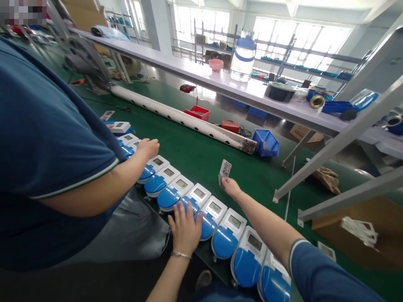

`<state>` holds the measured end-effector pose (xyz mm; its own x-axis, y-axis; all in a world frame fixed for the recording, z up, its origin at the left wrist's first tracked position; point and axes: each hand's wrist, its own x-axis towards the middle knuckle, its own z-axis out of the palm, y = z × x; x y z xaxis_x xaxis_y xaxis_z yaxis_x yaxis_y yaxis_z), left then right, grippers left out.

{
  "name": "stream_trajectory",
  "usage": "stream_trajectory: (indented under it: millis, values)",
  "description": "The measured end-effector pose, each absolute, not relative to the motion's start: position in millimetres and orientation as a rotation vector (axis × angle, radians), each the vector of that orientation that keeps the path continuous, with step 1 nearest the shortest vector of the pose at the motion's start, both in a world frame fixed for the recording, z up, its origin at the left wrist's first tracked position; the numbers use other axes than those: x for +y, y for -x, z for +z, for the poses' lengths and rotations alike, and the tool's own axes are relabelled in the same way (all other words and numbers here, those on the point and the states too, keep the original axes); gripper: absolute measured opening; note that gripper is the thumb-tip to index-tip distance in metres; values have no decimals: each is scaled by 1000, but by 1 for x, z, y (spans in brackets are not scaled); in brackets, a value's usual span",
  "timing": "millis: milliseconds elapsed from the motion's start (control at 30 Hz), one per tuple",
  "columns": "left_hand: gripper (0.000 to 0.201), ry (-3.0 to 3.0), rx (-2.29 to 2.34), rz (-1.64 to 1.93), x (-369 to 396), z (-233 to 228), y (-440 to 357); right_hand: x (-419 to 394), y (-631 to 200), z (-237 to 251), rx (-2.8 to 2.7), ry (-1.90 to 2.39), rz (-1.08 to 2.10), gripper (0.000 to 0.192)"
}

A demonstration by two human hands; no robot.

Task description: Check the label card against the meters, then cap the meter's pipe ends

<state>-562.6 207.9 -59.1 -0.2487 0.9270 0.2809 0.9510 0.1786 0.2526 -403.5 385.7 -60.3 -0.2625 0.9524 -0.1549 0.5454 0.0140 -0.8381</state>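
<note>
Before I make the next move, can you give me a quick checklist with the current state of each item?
1. Card secure: ok, pinched in the right hand's fingers, above the green bench.
2. Card print readable: cannot tell, the marks are too small.
3. Left hand free of any held item: ok, fingers spread over the blue covers; firm contact cannot be told.
4. Co-worker's hand apart from both hands: ok, it is farther up the row.
5. Full view of the nearest meter: not ok, the right arm partly hides it.
</note>
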Motion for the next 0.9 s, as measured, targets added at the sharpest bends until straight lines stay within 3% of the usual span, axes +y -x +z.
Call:
stream_trajectory:
  millis: [233, 533, 900]
  values:
    - [67, 1893, -2343, -628, 228, -71, 573, 372, 464, -70, -1925, 1424, 1387, 33]
    - [67, 1911, -2381, -617, 225, -68, 570, 362, 461, -75, -1806, 1362, 1582, 36]
    - [66, 1915, -2388, -579, 225, -70, 569, 357, 461, -74, -1832, 1400, 1502, 36]
